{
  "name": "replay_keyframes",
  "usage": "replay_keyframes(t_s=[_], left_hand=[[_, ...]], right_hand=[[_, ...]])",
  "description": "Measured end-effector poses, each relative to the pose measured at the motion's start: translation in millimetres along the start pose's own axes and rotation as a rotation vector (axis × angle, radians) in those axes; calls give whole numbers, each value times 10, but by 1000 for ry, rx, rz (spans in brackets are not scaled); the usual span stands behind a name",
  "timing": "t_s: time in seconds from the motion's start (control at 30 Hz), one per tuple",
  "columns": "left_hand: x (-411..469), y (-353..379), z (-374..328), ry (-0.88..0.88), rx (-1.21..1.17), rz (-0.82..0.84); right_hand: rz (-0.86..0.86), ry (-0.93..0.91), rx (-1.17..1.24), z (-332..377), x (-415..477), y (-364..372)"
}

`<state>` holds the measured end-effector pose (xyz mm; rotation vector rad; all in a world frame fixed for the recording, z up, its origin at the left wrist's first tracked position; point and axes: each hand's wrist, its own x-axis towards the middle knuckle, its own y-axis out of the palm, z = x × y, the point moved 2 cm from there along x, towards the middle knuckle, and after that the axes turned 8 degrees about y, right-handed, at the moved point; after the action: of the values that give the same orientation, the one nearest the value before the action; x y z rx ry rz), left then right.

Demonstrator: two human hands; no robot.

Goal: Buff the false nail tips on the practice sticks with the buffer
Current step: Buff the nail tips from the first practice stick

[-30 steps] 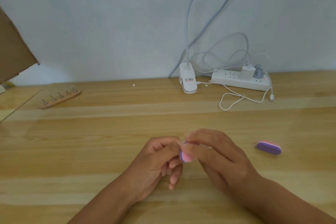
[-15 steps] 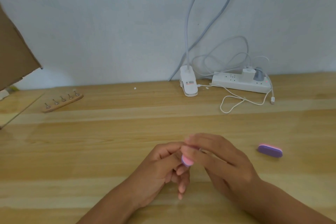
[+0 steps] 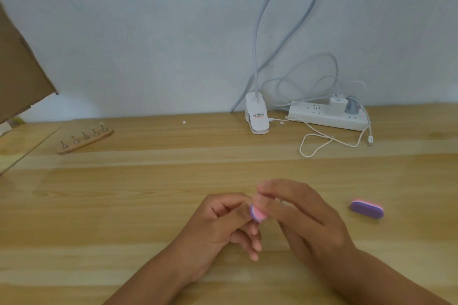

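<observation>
Though half a second has gone by, little has been changed. The pink and purple oval buffer (image 3: 257,214) is still held in the fingers of the right hand (image 3: 304,223). It is pressed up to the curled fingers of the left hand (image 3: 218,228), near the middle of the front edge of the light wooden bench (image 3: 148,181). The right hand is blurred, so rubbing is likely being done. What is pinched by the left hand cannot be told. A nail tip on its stick is probably hidden there, with its buffing not yet finished.

The flat wooden stand with five small metal sticks (image 3: 85,141) is left far off near the back left corner, so more tips may be waiting. A second purple and pink oval buffer (image 3: 367,209) is lying apart to the right.

Bare wood is seen all round the hands, so short strokes can be made freely. The white lamp clip (image 3: 256,116), white power strip (image 3: 324,116) and looped white cable (image 3: 314,143) are well away along the back edge.
</observation>
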<state>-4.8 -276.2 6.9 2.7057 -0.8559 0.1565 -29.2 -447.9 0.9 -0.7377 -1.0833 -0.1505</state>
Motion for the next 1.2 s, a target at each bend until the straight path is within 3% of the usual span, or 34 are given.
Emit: replay_keyframes(t_s=[0.07,0.2,0.33,0.47,0.6,0.77,0.83,1.0,1.13,1.2], left_hand=[[2,6,-5,12,10,-1],[-2,3,-2,17,9,4],[10,17,12,37,18,3],[6,5,9,40,16,-14],[13,13,7,49,19,-25],[0,0,-10,74,15,-59],[3,-3,-13,114,26,-80],[-10,-31,-22,207,85,-190],[-9,-25,-17,223,180,-209],[-8,-17,-13,232,203,-218]], right_hand=[[20,-59,-6,35,-5,10],[7,36,-8,-18,14,-25],[33,-85,-13,69,-18,-4],[0,83,-3,-24,27,-26],[6,-45,9,71,-9,6],[-56,279,-27,-140,31,-24],[-94,317,-5,-135,45,-34],[2,114,17,1,-25,2],[20,154,-20,-42,6,-20],[30,83,4,33,-7,-2]])
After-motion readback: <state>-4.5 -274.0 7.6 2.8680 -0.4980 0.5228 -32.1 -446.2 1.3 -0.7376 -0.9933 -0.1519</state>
